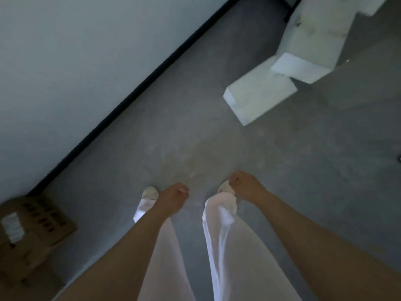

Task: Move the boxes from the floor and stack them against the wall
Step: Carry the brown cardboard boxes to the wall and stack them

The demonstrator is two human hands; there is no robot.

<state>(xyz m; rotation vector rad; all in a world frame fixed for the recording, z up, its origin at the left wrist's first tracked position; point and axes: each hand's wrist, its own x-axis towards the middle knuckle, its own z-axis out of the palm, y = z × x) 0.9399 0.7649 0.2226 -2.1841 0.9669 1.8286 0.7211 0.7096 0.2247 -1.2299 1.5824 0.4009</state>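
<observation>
A brown cardboard box [32, 233] with a white label stands at the lower left, close to the white wall [65, 72]. My left hand [172, 197] hangs over the grey floor with its fingers curled and nothing in it. My right hand [245, 185] hangs the same way, fingers curled, holding nothing. Both hands are far from the box and from the white blocks [260, 94] at the upper right. The frame is blurred.
A black skirting strip [138, 88] runs along the foot of the wall. Several white foam-like blocks [319, 29] lie in a loose pile at the upper right. My legs in white trousers [227, 246] and pale shoes stand on bare grey floor [195, 137].
</observation>
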